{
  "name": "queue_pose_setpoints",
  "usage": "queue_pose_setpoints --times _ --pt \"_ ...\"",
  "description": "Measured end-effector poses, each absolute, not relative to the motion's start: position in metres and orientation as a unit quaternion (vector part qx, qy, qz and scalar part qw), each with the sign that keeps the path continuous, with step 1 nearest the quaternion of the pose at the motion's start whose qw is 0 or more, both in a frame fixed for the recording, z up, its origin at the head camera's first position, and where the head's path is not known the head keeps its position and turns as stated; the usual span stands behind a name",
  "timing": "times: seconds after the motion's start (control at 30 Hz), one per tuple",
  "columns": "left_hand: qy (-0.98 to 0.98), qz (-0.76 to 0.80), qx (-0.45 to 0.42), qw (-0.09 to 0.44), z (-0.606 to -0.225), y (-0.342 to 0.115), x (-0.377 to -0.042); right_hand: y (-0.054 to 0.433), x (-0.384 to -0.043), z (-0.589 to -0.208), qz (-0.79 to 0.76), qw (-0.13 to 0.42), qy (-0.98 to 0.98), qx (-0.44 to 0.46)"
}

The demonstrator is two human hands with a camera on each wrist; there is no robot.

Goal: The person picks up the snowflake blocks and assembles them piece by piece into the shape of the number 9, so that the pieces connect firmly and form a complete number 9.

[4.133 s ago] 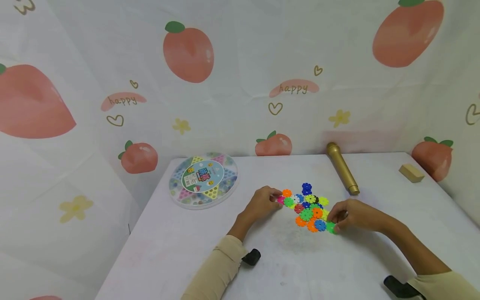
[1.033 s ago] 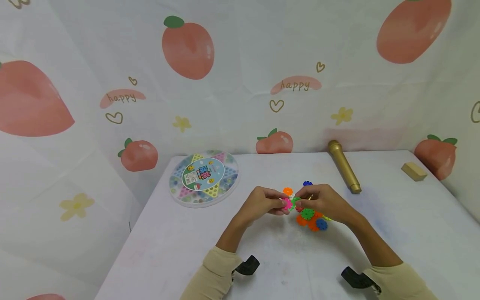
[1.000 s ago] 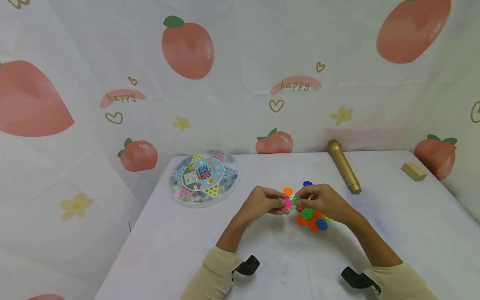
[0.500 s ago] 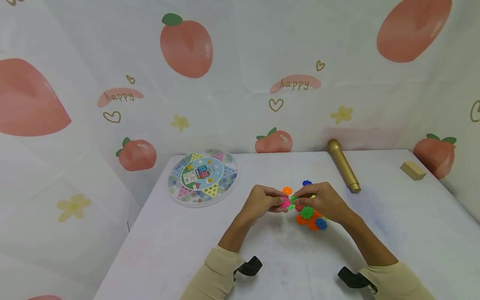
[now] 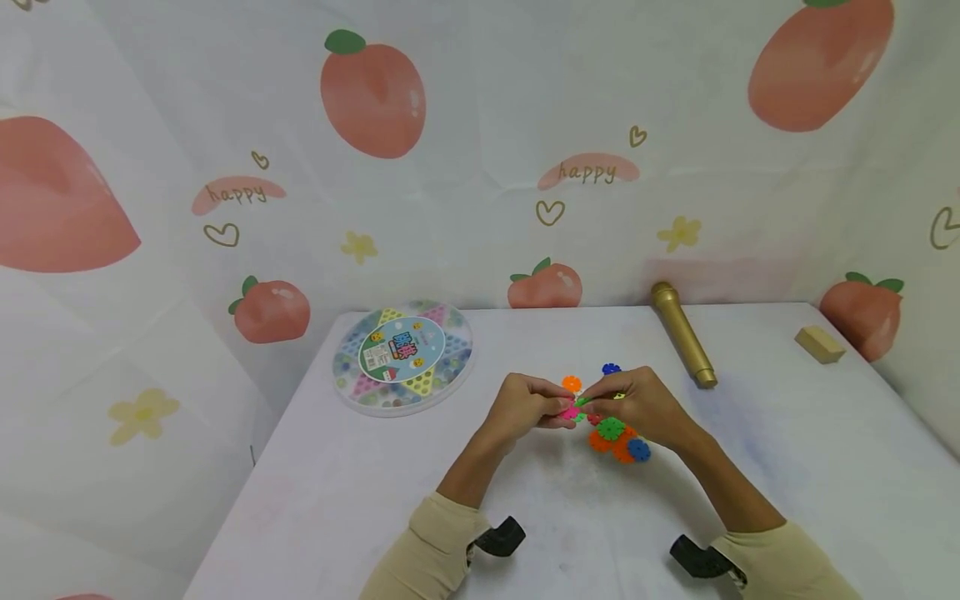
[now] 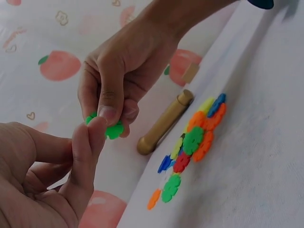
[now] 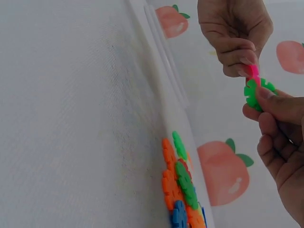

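My left hand [image 5: 525, 406] pinches a pink snowflake disc [image 7: 254, 72], a flat plastic piece with a notched rim. My right hand [image 5: 637, 404] pinches a green snowflake disc [image 7: 251, 95] between thumb and fingers. The two discs meet edge to edge at an angle in the right wrist view; how deep their slots engage cannot be seen. In the left wrist view the left fingers hide the pink disc. Below the hands, a loose pile of snowflake discs [image 5: 611, 428] in several colours lies on the white table [image 5: 525, 533], partly covered by the right hand.
A round Chinese checkers box [image 5: 402, 358] lies at the table's back left. Behind the pile on the right is a gold microphone-shaped tube [image 5: 684, 335]. A small wooden block [image 5: 820, 344] sits near the right edge. A printed cloth hangs behind the table.
Some seconds ago the hands were apart at either side of the pile. Since then they have come together, holding a pink and a green disc. Lately the green disc has turned more edge-on.
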State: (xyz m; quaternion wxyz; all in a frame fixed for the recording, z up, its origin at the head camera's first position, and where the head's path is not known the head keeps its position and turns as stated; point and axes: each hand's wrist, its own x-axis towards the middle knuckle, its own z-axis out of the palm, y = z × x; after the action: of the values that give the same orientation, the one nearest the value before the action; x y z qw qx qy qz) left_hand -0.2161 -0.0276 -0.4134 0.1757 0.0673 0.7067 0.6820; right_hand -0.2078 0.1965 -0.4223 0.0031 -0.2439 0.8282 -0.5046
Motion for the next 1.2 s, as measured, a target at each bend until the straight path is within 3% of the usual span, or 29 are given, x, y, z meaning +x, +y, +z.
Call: queue_pose_setpoints --times 0.6,0.77,1.2 --pt "0.714 0.667 0.086 0.194 -0.421 -0.031 -0.223 0.21 -0.215 -0.426 -0.505 0.046 0.831 -0.229" --pt "0.738 0.641 0.113 0.175 -0.424 -0.03 -0.222 0.213 -0.216 -0.427 -0.503 0.036 0.835 -0.223" --pt "0.781 0.591 0.168 0.113 -0.429 -0.025 -0.217 0.212 -0.216 -0.427 -0.519 0.081 0.82 -0.225"
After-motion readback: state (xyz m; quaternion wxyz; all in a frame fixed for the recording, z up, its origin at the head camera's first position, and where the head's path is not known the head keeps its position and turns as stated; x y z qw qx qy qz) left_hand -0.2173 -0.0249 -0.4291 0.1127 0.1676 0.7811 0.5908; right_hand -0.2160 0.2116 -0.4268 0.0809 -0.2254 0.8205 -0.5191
